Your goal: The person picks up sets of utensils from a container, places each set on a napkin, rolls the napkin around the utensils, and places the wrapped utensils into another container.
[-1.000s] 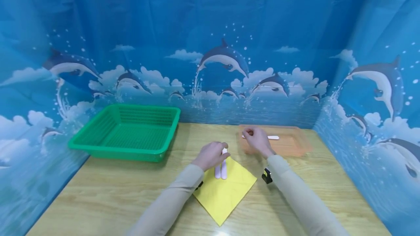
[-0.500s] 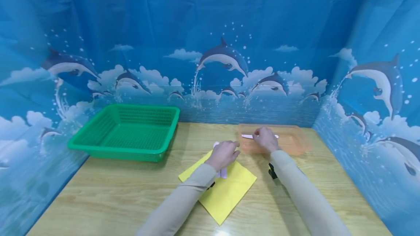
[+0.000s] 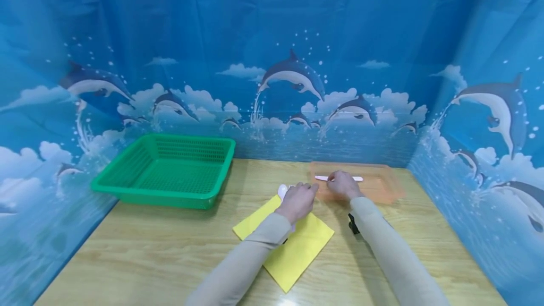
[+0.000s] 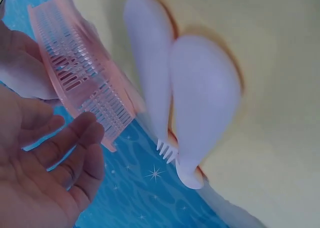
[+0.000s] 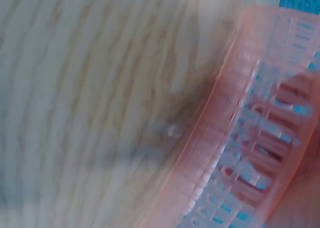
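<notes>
A white plastic knife [image 3: 358,179] lies across the orange slotted basket [image 3: 384,188] at the back right. My right hand [image 3: 344,185] reaches into that basket, its curled fingers pinching the knife near the middle; the fingertips are partly hidden. Over the yellow napkin [image 3: 293,259] my left hand [image 3: 296,202] hovers with loosely bent fingers and nothing in them. Beneath it a white plastic spoon [image 4: 202,88] and a white plastic fork [image 4: 150,48] lie side by side on the napkin. In the head view the left hand covers most of both.
A green plastic basket [image 3: 163,197] stands at the back left of the wooden table [image 3: 140,259]. Behind the table hangs a blue dolphin-print curtain [image 3: 204,79]. In the right wrist view the orange basket's slotted wall [image 5: 215,123] blocks sight of the knife.
The right hand has shifted right, from the knife's left end to its middle. The left hand has let go of the fork and spoon and moved slightly right above them.
</notes>
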Motion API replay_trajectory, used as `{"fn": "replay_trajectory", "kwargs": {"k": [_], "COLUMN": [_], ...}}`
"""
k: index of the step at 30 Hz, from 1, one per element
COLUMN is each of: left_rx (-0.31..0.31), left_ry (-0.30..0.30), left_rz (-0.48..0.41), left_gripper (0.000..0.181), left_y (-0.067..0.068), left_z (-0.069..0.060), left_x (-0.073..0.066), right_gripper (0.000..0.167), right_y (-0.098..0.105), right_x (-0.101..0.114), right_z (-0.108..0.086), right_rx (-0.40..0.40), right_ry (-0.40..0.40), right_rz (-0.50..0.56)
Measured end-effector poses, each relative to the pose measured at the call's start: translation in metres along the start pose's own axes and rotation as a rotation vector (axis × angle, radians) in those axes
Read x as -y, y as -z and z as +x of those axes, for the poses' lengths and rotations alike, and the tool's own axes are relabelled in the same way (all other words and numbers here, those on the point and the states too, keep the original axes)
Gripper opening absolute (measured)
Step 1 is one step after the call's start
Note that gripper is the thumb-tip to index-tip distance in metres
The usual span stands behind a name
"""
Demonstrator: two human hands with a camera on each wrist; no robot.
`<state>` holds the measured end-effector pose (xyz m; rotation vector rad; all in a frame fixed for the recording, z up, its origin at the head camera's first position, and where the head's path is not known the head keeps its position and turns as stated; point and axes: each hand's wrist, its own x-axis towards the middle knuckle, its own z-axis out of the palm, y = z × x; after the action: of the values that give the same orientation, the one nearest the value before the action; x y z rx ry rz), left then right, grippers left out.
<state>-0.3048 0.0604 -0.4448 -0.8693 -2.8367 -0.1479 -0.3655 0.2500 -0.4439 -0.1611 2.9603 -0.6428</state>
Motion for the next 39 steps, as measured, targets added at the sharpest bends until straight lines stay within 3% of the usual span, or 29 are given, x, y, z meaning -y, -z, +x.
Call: {"fn": "replay_trajectory", "kwargs": {"k": [6, 13, 23, 32, 39], "left_rx": [-0.022, -0.005, 0.084, 0.088, 0.084], "left_ry": [0.009, 0.001, 0.029, 0.049, 0.047], "left_rz": [0.07, 0.067, 0.03, 0.015, 0.036], "left_gripper": [0.03, 0.028, 0.036, 0.035, 0.044], "left_y": [-0.004, -0.005, 0.002, 0.005, 0.005], "left_z": [0.002, 0.001, 0.001, 0.0, 0.0], "left_x": [-0.002, -0.005, -0.012, -0.016, -0.017], "right_gripper": [0.042, 0.044, 0.045, 0.043, 0.039], "right_y": [0.0, -0.001, -0.003, -0.005, -0.006], "right_x": [-0.002, -0.005, -0.006, -0.009, -0.007], "right_z": [0.004, 0.007, 0.006, 0.006, 0.007], "right_rx": [0.089, 0.15, 0.124, 0.098, 0.099], "right_ry": [0.005, 0.019, -0.006, -0.049, -0.076], "right_rz": [0.023, 0.0, -0.053, -0.011, 0.07]}}
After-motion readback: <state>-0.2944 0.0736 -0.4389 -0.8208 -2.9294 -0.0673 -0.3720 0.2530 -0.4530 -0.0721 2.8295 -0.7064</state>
